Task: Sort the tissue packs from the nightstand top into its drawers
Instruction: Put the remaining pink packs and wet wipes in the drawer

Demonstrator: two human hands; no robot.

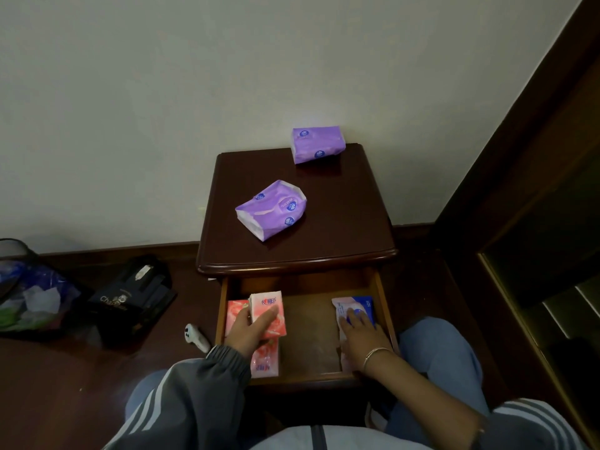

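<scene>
From the head camera, the left hand (250,329) has its fingers and thumb wrapped round a pink tissue pack (268,315), holding it on edge just above the left side of the open drawer (383,303). Directly under that grip lie more pink packs (264,362) on the drawer floor.

Across the drawer from it, the right hand (357,332) lies with its fingers spread flat on a blue-and-pink tissue pack (360,305) against the right wall, pressing rather than clasping.

Beyond both hands, on the nightstand top (324,228), the nearer purple tissue pack (271,209) lies askew above the left hand. The farther purple tissue pack (316,144) sits at the back edge by the wall.

Left of the gripping hand, on the floor, lies a white controller (196,337).
</scene>
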